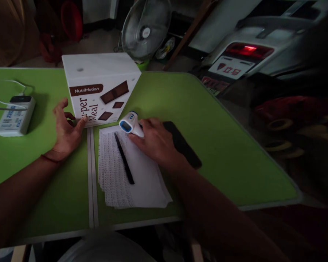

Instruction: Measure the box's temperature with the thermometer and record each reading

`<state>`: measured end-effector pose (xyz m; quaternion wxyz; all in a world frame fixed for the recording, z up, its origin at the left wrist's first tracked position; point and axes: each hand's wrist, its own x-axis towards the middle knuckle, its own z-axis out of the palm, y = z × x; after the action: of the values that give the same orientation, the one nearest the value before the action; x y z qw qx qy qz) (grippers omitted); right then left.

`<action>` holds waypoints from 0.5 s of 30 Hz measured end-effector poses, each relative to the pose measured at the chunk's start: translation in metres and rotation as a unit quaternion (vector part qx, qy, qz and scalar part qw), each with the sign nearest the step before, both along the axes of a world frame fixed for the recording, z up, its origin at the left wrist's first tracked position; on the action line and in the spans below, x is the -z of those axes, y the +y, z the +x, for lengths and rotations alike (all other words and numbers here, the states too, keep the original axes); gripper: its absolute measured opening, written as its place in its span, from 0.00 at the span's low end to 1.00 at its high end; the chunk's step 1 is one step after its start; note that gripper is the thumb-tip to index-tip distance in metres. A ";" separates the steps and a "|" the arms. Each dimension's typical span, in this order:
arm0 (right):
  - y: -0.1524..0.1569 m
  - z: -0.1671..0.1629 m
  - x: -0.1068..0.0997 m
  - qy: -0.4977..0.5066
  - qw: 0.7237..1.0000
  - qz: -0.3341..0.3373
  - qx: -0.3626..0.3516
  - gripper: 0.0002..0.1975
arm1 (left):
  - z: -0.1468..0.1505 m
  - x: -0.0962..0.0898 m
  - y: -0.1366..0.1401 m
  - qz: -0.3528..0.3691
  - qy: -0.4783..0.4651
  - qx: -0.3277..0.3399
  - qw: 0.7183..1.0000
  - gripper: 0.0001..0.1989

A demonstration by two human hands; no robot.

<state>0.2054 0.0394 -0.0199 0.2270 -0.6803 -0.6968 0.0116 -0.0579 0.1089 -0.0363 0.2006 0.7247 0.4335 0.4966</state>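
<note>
My right hand [157, 140] is closed around the handle of a white and blue infrared thermometer [131, 123], whose small screen faces me. The thermometer is over the top edge of a stack of written paper sheets [144, 174]. A black pen [124, 158] lies aslant on the sheets. My left hand [67, 129] is at the lower left corner of a white NutriMotion box [98, 67], its thumb against the printed front and its other fingers spread apart. A dark flat thing like a phone [184, 145] lies beside my right hand, partly hidden by it.
A white power strip [18, 116] with cables plugged in sits at the left of the green table [221, 156]. Behind the table stands a fan [146, 32]. At the back right is a scooter [251, 47] with a red tail light.
</note>
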 end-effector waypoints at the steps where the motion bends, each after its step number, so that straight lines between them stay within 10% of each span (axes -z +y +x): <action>1: -0.002 -0.002 -0.002 0.004 0.999 0.041 -0.020 0.15 | 0.003 -0.002 -0.004 0.040 -0.008 -0.058 0.997 0.26; 5: -0.016 -0.016 -0.004 0.053 0.985 0.072 -0.150 0.12 | 0.018 -0.019 -0.030 0.186 0.023 -0.056 0.981 0.17; 9: -0.023 -0.028 0.003 0.034 0.981 -0.035 -0.186 0.14 | 0.024 -0.027 -0.050 0.235 0.177 0.187 0.937 0.06; 15: -0.017 -0.026 0.005 0.206 0.955 0.005 -0.212 0.14 | 0.029 -0.023 -0.070 0.204 0.453 0.198 0.845 0.22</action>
<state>0.1792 0.0223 -0.0245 0.3618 -0.4984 -0.7630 0.1961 -0.0293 0.0386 -0.0132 -0.0766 0.9642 0.2121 0.1395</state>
